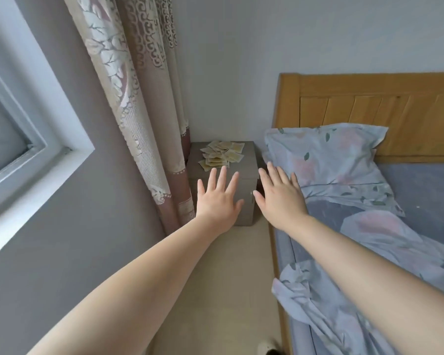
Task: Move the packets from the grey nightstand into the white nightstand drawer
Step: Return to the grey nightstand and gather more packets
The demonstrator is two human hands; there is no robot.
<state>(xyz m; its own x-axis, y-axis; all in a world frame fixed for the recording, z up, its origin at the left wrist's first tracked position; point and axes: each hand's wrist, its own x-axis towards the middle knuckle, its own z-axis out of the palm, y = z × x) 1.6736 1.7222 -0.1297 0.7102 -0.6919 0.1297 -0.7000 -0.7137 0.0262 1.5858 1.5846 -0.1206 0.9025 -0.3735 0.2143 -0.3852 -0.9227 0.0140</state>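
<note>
Several pale yellow packets (221, 155) lie in a loose pile on top of the grey nightstand (246, 172), which stands in the corner between the curtain and the bed. My left hand (218, 201) is stretched out in front of the nightstand, fingers spread, holding nothing, its fingertips just short of the pile. My right hand (280, 196) reaches forward beside the nightstand's right edge, also spread and empty. No white nightstand is in view.
A patterned curtain (149, 111) hangs left of the nightstand. A bed with a wooden headboard (369, 98), floral pillow (326, 155) and rumpled sheet (369, 252) fills the right. A window frame (36, 139) is on the left wall. A beige floor strip (228, 278) runs to the nightstand.
</note>
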